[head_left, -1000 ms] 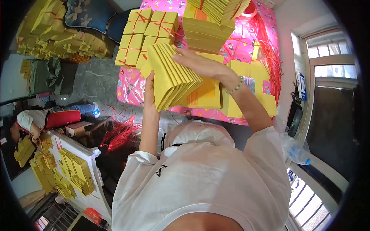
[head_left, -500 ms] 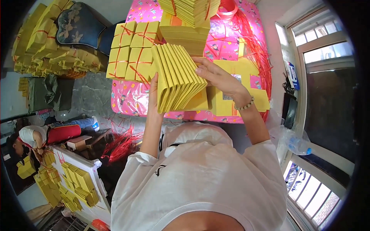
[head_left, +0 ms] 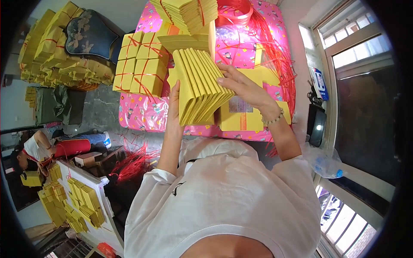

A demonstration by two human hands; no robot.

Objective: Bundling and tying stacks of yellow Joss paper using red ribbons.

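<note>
Between my two hands I hold a fanned stack of folded yellow paper packets (head_left: 200, 81) above the table. My left hand (head_left: 174, 103) grips its left side, thumb up along the edge. At the right edge, my right hand (head_left: 247, 88) presses with its fingers. Beyond the stack are more folded yellow packets (head_left: 185, 13), tied with red strips. Left of them, several yellow bundles (head_left: 142, 64) bound with red ribbon stand side by side. A flat yellow paper piece (head_left: 230, 122) lies under my right forearm on the pink patterned table cover (head_left: 140, 114).
A coil of red ribbon (head_left: 235, 15) and loose red strips (head_left: 277, 56) lie on the table's right side. A chair (head_left: 88, 36) and piled yellow bundles (head_left: 43, 58) stand at left. Lower left, a person (head_left: 36, 146) works by a white table (head_left: 105, 189). A window (head_left: 350, 47) is at right.
My view has shifted slightly, so the table things appear farther left. The fanned stack stays in my hands, tilted a little differently. The person at lower left has moved an arm.
</note>
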